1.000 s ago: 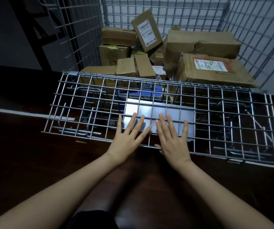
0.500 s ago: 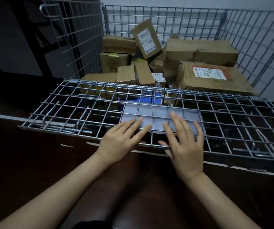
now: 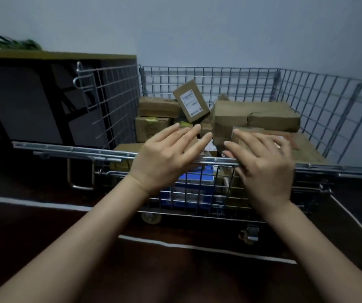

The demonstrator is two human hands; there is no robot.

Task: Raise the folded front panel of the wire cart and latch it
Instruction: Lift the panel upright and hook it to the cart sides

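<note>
The wire cart (image 3: 230,84) stands open at the front, its back and side grids upright. Its folding front panel (image 3: 66,149) is swung up so that I see it nearly edge-on, its top rail running across the middle of the view. My left hand (image 3: 164,158) and my right hand (image 3: 263,167) rest side by side on that rail at its middle, palms against the wire and fingers spread over the cart's inside. A U-shaped latch loop (image 3: 80,178) hangs from the panel near its left end. The left side grid ends in a hooked corner (image 3: 78,73).
Several brown cardboard boxes (image 3: 256,119) and a blue box (image 3: 193,184) fill the cart. Caster wheels (image 3: 151,218) show under the frame. A dark cabinet (image 3: 22,101) stands to the left. White lines (image 3: 33,204) cross the dark floor.
The front panel has swung up from lying flat and low to nearly edge-on at the height of the boxes. Both hands rose with it, and my view lifted toward the wall.
</note>
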